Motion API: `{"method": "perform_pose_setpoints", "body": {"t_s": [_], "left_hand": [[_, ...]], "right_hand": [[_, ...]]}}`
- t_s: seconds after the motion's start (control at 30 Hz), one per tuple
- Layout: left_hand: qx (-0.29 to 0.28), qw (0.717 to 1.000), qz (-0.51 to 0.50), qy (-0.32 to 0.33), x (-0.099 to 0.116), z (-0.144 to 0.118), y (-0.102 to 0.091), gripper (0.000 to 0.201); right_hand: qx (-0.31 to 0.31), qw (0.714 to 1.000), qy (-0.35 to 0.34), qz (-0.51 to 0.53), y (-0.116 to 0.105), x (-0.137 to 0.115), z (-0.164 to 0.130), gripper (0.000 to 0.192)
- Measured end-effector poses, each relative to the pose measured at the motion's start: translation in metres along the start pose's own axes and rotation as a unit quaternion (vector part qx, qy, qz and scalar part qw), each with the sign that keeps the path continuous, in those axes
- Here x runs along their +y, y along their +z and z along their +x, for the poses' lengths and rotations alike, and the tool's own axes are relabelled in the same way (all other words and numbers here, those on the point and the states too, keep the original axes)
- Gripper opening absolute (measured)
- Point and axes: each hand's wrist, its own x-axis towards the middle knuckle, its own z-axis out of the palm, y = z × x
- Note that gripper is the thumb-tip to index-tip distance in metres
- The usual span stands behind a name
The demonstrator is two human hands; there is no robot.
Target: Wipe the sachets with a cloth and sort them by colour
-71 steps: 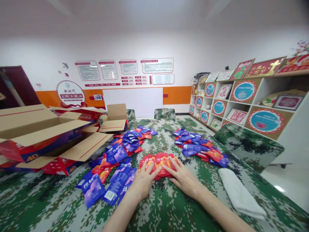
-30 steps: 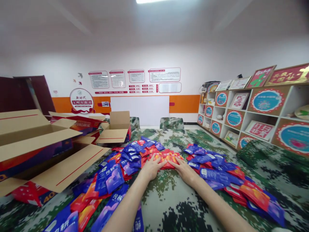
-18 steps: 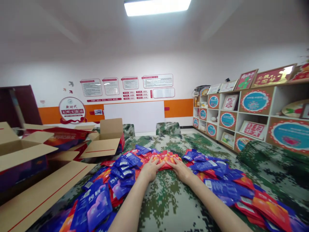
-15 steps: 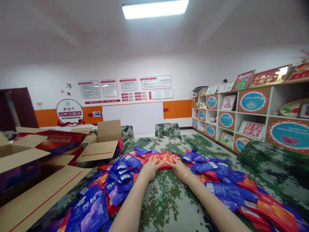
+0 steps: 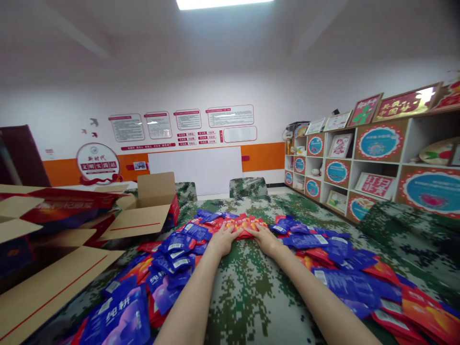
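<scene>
Right now both of my arms stretch far forward across the camouflage tablecloth (image 5: 251, 282). My left hand (image 5: 223, 239) lies flat, fingers spread and unclenched, with the fingertips pressing on the near left edge of the fan of red packets (image 5: 244, 223). My right hand (image 5: 264, 238) does the same on the near right edge, palm down, fingers extended, gripping nothing. The fan sits on the cloth at the far end of my reach, between the 2 hands and just beyond them, the packets overlapping side by side with their printed faces up.

To my left, a loose heap of blue and red packets (image 5: 172, 254) runs from beside my left hand back toward me, touching the fan at its far end. To my right, another heap of blue and red packets (image 5: 341, 268) spreads along the cloth near my right forearm. Open cardboard boxes (image 5: 151, 211) stand at the left edge of the table, flaps down. Shelves with framed pictures (image 5: 362, 158) line the right wall.
</scene>
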Motion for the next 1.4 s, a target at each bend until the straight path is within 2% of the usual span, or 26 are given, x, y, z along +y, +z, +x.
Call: {"method": "perform_pose_setpoints", "body": {"t_s": [0.13,0.43,0.77,1.03,1.13,1.23,1.33,1.4], "left_hand": [[-0.013,1.000,-0.001,0.014,0.007,-0.001,-0.005,0.070],[-0.010,1.000,-0.022,0.016,0.022,0.007,-0.009,0.071],[-0.014,0.999,-0.045,-0.014,0.024,0.001,-0.010,0.076],[0.010,0.999,-0.034,-0.035,0.019,-0.005,-0.011,0.075],[0.026,0.998,-0.042,-0.041,0.015,-0.019,-0.019,0.068],[0.050,0.995,-0.073,-0.053,0.017,-0.044,-0.040,0.065],[0.085,0.988,-0.108,-0.068,0.030,-0.082,-0.071,0.061],[0.073,0.987,-0.122,-0.071,0.043,-0.118,-0.093,0.055]], "right_hand": [[-0.009,1.000,-0.001,-0.010,-0.005,0.002,-0.004,0.048],[0.011,1.000,-0.005,-0.012,0.004,0.030,-0.007,0.046],[0.015,1.000,0.009,-0.005,0.006,0.029,-0.008,0.049],[0.057,0.998,0.011,0.015,0.016,0.036,-0.007,0.071],[0.077,0.997,0.021,0.002,0.007,0.036,-0.009,0.072],[0.100,0.995,0.016,-0.002,-0.013,0.025,-0.019,0.073],[0.113,0.993,-0.014,0.012,-0.035,0.002,-0.044,0.074],[0.109,0.993,-0.025,0.025,-0.046,-0.020,-0.069,0.073]]}}
